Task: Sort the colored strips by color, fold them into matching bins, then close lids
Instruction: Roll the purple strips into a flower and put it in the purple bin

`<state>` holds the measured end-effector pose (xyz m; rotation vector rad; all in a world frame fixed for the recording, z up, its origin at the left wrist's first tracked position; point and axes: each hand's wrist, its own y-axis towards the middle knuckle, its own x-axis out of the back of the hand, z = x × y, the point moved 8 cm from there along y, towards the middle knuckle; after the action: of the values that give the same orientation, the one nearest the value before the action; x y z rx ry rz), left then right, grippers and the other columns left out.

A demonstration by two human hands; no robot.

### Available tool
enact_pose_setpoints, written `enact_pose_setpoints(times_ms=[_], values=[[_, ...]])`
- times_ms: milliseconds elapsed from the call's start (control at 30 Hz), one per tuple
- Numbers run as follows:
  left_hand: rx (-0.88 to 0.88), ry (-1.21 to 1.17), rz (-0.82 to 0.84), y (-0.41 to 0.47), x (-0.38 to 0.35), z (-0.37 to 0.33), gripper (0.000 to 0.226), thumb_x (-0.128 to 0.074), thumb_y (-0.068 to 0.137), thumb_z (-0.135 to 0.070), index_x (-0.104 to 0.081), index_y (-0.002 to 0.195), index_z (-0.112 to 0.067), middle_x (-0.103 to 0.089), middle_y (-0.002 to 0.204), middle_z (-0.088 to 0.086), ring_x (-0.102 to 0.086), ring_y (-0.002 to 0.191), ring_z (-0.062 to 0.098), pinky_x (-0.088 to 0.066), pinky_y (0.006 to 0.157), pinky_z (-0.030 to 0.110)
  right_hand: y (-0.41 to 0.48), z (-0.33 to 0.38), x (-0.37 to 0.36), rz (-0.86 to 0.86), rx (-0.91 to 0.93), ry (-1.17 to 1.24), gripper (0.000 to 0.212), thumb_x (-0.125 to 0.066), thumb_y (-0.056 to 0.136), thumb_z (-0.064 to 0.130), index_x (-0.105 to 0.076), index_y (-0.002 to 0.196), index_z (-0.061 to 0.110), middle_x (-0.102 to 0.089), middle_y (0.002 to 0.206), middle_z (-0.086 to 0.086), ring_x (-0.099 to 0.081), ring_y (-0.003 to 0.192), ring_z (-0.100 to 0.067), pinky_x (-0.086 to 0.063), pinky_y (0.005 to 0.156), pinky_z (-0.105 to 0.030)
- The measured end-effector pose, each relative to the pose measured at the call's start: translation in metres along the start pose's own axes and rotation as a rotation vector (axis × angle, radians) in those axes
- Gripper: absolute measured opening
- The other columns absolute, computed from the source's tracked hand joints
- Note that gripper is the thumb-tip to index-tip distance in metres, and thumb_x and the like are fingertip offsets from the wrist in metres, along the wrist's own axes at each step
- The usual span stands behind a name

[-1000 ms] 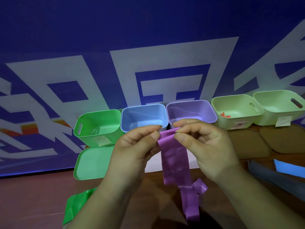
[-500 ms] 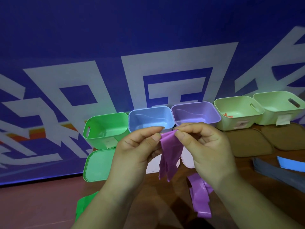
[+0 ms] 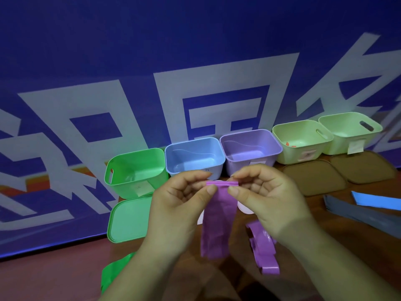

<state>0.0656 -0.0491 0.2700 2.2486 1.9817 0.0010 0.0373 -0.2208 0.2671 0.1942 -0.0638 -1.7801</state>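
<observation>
Grips: left grip (image 3: 180, 205) and right grip (image 3: 267, 196) both pinch purple strip (image 3: 219, 216) at its folded top edge.
Strip feel: probably light, floppy, kinda slick; hold the fold.

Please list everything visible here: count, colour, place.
green bin: one, green, left end
blue bin: one, blue, beside it
purple bin: one, purple, middle
pale green bins: two, pale green, right end
green lid: one, green, before green bin
brown lids: two, brown, before pale green bins
pale lid: one, whitish, behind hands
held purple strip: one, purple, between hands
loose purple strip: one, purple, under right hand
green strip: one, green, lower left
grey strip: one, grey, right
blue strip: one, blue, far right
left hand, right hand: two, fingers pinch held strip's top
</observation>
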Motion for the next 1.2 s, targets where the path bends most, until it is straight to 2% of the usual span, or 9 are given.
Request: enact_pose_setpoints(times_ms=[133, 267, 367, 467, 600, 800, 967, 1067, 1200], values=[[-0.022, 0.057, 0.075, 0.001, -0.003, 0.006, 0.023, -0.071, 0.080, 0.006, -0.074, 0.084, -0.017, -0.076, 0.074, -0.005, -0.069, 0.068, 0.004, -0.052, 0.065, 0.014, 0.000, -0.011, 0.006, 0.017, -0.013, -0.096, 0.041, -0.079, 0.073, -0.005, -0.075, 0.077, 0.035, -0.076, 0.087, -0.006, -0.071, 0.080, -0.015, -0.055, 0.075, -0.021], [0.013, 0.104, 0.110, 0.005, -0.001, 0.029, 0.019, -0.072, 0.081, 0.005, -0.075, 0.084, -0.014, -0.075, 0.072, -0.002, -0.066, 0.067, 0.006, -0.052, 0.065, 0.017, -0.003, -0.028, 0.010, 0.066, -0.067, -0.154, 0.038, -0.080, 0.074, -0.004, -0.076, 0.075, 0.034, -0.075, 0.079, 0.001, -0.067, 0.072, -0.008, -0.054, 0.070, -0.018], [0.086, 0.136, 0.111, 0.009, 0.000, 0.060, 0.020, -0.072, 0.082, 0.005, -0.075, 0.083, -0.015, -0.075, 0.073, -0.001, -0.066, 0.067, 0.006, -0.052, 0.066, 0.018, -0.007, -0.052, 0.029, 0.054, -0.133, -0.226, 0.027, -0.080, 0.075, -0.002, -0.076, 0.076, 0.024, -0.075, 0.082, -0.005, -0.067, 0.072, -0.011, -0.056, 0.073, -0.020], [0.173, 0.195, 0.121, 0.007, 0.001, 0.098, 0.018, -0.071, 0.084, 0.004, -0.076, 0.084, -0.013, -0.075, 0.074, 0.000, -0.066, 0.067, 0.006, -0.051, 0.065, 0.018, -0.015, -0.096, 0.073, -0.041, -0.240, -0.389, 0.019, -0.081, 0.076, 0.003, -0.074, 0.082, 0.020, -0.075, 0.081, -0.003, -0.068, 0.071, -0.010, -0.054, 0.070, -0.018], [0.281, 0.247, 0.166, -0.002, -0.005, 0.147, 0.011, -0.070, 0.085, 0.004, -0.074, 0.086, -0.006, -0.074, 0.073, 0.003, -0.063, 0.065, 0.009, -0.051, 0.062, 0.022, -0.049, -0.182, 0.130, -0.016, -0.426, -0.654, 0.020, -0.082, 0.077, 0.012, -0.072, 0.083, 0.027, -0.075, 0.081, 0.010, -0.070, 0.079, -0.003, -0.054, 0.074, -0.022], [0.360, 0.332, 0.198, -0.015, -0.015, 0.190, 0.013, -0.069, 0.086, 0.004, -0.074, 0.084, -0.008, -0.077, 0.078, 0.001, -0.065, 0.067, 0.004, -0.050, 0.066, 0.016, -0.102, -0.267, 0.169, 0.053, -0.573, -0.790, 0.031, -0.079, 0.078, 0.011, -0.064, 0.082, 0.038, -0.068, 0.086, 0.020, -0.065, 0.082, 0.003, -0.043, 0.072, -0.005], [0.434, 0.336, 0.194, -0.022, -0.017, 0.213, 0.011, -0.068, 0.087, 0.005, -0.072, 0.082, -0.004, -0.073, 0.074, 0.000, -0.062, 0.067, 0.005, -0.050, 0.064, 0.015, -0.094, -0.277, 0.173, 0.005, -0.398, -0.955, 0.018, -0.076, 0.077, 0.015, -0.072, 0.090, 0.027, -0.065, 0.089, 0.014, -0.063, 0.079, -0.002, -0.041, 0.070, -0.008], [0.433, 0.346, 0.194, -0.023, -0.018, 0.216, 0.010, -0.068, 0.086, 0.005, -0.072, 0.082, -0.003, -0.072, 0.072, -0.001, -0.060, 0.065, 0.003, -0.049, 0.062, 0.014, -0.077, -0.277, 0.161, 0.082, -0.233, -1.049, 0.017, -0.075, 0.072, 0.010, -0.070, 0.085, 0.021, -0.065, 0.088, 0.005, -0.059, 0.082, -0.013, -0.042, 0.073, -0.022], [0.448, 0.334, 0.182, -0.022, -0.015, 0.220, 0.012, -0.067, 0.087, 0.006, -0.072, 0.084, -0.005, -0.072, 0.072, -0.003, -0.061, 0.066, 0.002, -0.049, 0.063, 0.014, -0.063, -0.303, 0.158, 0.232, -0.225, -1.123, 0.024, -0.076, 0.066, 0.017, -0.072, 0.089, 0.021, -0.070, 0.093, 0.002, -0.063, 0.091, -0.023, -0.039, 0.087, -0.027]])
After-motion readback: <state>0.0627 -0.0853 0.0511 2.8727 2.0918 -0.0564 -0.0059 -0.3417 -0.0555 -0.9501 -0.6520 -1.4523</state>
